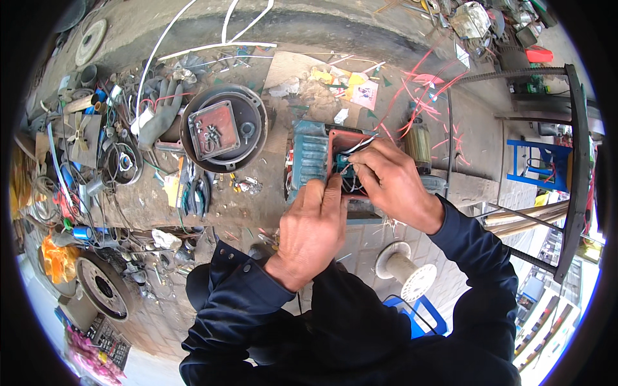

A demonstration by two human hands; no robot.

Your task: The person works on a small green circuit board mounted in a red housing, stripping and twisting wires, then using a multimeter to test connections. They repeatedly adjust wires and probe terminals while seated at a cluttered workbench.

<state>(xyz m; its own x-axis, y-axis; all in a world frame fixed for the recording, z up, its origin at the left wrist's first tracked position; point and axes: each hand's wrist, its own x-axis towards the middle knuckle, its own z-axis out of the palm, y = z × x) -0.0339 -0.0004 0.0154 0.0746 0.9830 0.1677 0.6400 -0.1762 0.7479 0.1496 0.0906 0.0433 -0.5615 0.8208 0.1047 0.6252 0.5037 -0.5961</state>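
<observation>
A teal ribbed motor housing (309, 154) lies on the bench in front of me, its square terminal box with a reddish rim (336, 136) uncovered. Inside the box sits a small teal terminal block (345, 168), with black and white wires (362, 145) around it. My right hand (400, 183) reaches in from the right, thumb and forefinger pinched on a thin wire near the block. At the box's near left corner my left hand (309, 235) has its fingers pressed together; what their tips grip is hidden.
Left of the motor a round dark metal cover (261, 138) holds a square reddish lid (206, 132) with several bolts. Beside it lie pliers (196, 196), a grey glove (161, 116) and scattered parts. A copper-wound cylinder (418, 145) and red wires are at the right; a spool (405, 269) stands below.
</observation>
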